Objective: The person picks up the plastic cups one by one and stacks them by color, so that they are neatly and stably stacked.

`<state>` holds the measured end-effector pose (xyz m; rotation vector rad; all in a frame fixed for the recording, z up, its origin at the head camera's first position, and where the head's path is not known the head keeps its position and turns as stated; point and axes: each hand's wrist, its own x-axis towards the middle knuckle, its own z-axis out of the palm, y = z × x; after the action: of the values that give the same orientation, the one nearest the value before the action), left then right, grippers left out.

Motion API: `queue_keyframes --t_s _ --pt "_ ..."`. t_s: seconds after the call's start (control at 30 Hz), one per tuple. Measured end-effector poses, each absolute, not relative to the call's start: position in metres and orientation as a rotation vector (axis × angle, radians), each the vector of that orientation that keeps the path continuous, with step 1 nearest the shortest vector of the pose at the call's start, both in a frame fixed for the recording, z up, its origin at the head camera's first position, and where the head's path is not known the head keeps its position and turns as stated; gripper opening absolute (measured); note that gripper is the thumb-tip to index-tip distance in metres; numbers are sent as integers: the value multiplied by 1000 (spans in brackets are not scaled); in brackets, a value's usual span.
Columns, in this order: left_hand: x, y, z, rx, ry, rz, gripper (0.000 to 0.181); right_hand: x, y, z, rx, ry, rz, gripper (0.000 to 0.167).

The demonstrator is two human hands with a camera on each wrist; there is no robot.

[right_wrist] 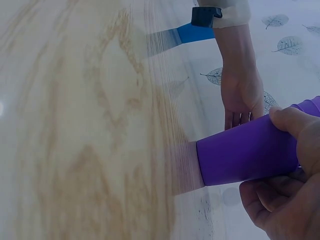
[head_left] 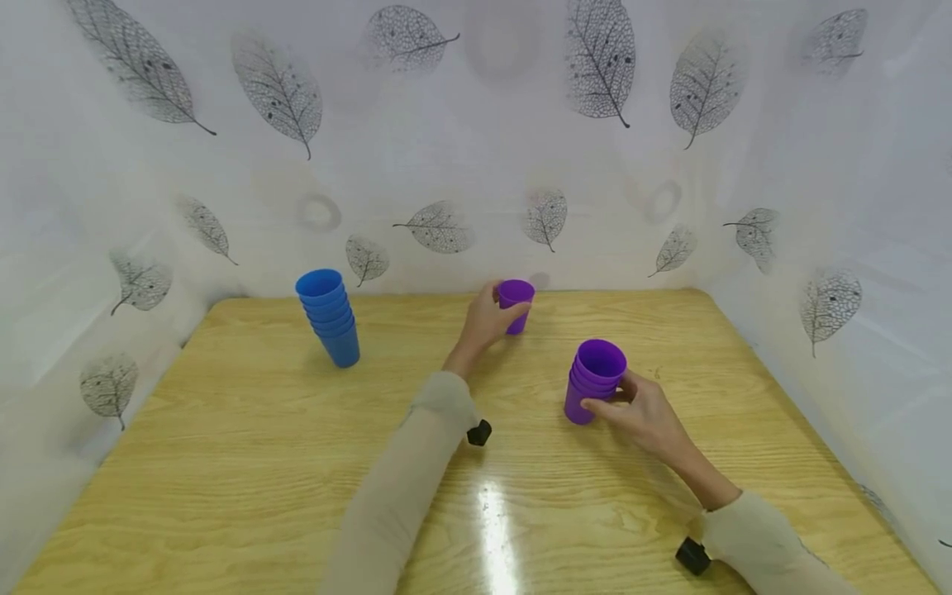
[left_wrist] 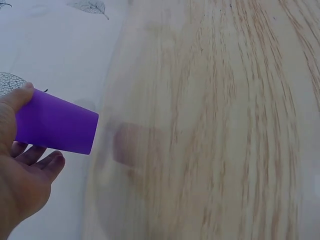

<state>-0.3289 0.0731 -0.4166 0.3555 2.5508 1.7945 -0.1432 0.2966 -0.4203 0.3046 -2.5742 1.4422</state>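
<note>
Near the table's back edge my left hand (head_left: pixel 488 321) grips a single purple cup (head_left: pixel 516 307), thumb on one side and fingers on the other. In the left wrist view a small gap shows between that purple cup (left_wrist: pixel 59 122) and its reflection, so it is just off the table. My right hand (head_left: pixel 650 413) holds a stack of nested purple cups (head_left: pixel 580 398), mouth up, closer to me and to the right. From the right wrist view, the stack's base (right_wrist: pixel 240 155) appears to meet the tabletop. Its fingers (right_wrist: pixel 272 197) are partly hidden behind the cups.
A leaning-looking stack of several blue cups (head_left: pixel 338 326) stands at the back left of the wooden table (head_left: pixel 245 446). White sheeting with a leaf print (head_left: pixel 439 227) rises behind the table and along both sides. Each sleeve carries a black wrist camera (head_left: pixel 479 432).
</note>
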Motion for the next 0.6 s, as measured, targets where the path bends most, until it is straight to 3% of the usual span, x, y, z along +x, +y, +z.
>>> queue_keyframes --t_s 0.6 --pt "-307 13 -379 418 2463 1806 71 -144 299 -421 307 -2598 1416 46"
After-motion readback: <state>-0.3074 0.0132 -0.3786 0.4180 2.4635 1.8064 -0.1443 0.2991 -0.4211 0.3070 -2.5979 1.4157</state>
